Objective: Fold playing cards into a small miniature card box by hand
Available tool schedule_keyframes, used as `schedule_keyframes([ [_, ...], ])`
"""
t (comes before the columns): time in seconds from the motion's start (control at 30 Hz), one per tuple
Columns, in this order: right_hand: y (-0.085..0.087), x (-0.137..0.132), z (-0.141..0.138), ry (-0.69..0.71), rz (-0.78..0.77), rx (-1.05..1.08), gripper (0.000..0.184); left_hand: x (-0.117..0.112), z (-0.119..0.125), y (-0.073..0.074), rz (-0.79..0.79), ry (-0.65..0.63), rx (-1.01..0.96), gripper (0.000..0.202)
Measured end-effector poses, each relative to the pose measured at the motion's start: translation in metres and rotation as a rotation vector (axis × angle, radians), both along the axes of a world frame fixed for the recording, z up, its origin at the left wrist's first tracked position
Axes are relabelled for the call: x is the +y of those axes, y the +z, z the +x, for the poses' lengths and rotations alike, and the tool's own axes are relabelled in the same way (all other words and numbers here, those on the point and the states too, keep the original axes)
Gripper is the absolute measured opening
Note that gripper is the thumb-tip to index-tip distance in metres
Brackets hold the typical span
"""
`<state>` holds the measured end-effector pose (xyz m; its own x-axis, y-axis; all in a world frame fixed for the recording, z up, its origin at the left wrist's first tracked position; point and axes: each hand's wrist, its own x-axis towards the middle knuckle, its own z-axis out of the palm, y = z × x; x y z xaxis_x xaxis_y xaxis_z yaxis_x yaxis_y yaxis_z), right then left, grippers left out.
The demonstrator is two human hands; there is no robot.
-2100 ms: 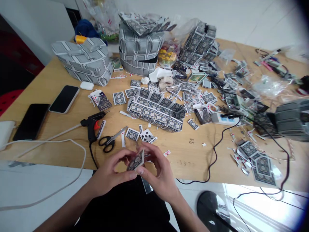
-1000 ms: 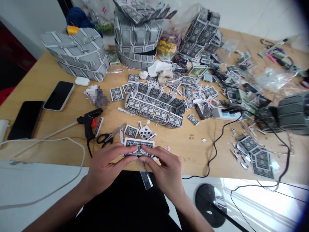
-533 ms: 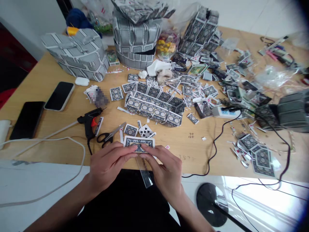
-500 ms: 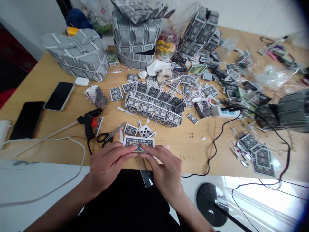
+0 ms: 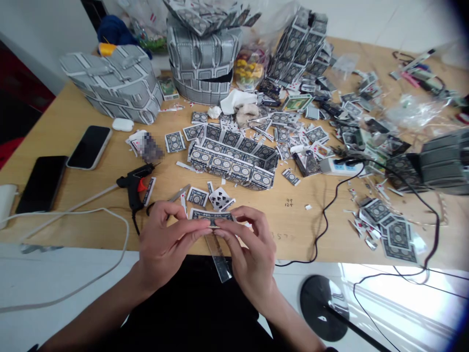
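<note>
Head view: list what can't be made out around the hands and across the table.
All in the head view:
- Face of the playing card between the left hand and right hand: turned away, with fingertips over part of its back.
- Handles of the scissors: hidden by the left hand.
- Card packet: print hidden by pixelated blur.
- Grey card-built box: cut off by the right edge.
- Marks on the wooden table: too small to read.
</note>
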<state>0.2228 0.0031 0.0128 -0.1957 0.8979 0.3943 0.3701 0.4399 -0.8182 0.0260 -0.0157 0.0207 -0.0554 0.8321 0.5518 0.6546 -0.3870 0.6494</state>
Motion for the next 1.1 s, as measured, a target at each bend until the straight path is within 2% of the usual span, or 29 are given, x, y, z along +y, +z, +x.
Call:
schedule_keyframes([
  [0.1,0.003,0.002,0.002,0.087,-0.063,0.036,0.03,0.001,0.0,0.0,-0.099,-0.063,-0.085,0.015],
  [0.23,0.003,0.003,0.004,0.13,-0.103,0.037,0.027,0.002,0.0,-0.001,-0.202,-0.172,-0.224,0.019],
  [0.63,0.008,0.007,0.0,0.182,-0.139,0.051,0.017,-0.001,-0.001,-0.011,-0.349,-0.159,-0.373,0.015],
  [0.9,0.008,0.005,-0.003,0.159,-0.274,0.079,0.012,0.0,0.002,-0.011,-0.382,-0.127,-0.483,0.013],
  [1.1,0.003,0.005,-0.003,0.129,-0.284,0.066,0.012,0.003,-0.002,-0.015,-0.496,-0.118,-0.576,0.01],
])
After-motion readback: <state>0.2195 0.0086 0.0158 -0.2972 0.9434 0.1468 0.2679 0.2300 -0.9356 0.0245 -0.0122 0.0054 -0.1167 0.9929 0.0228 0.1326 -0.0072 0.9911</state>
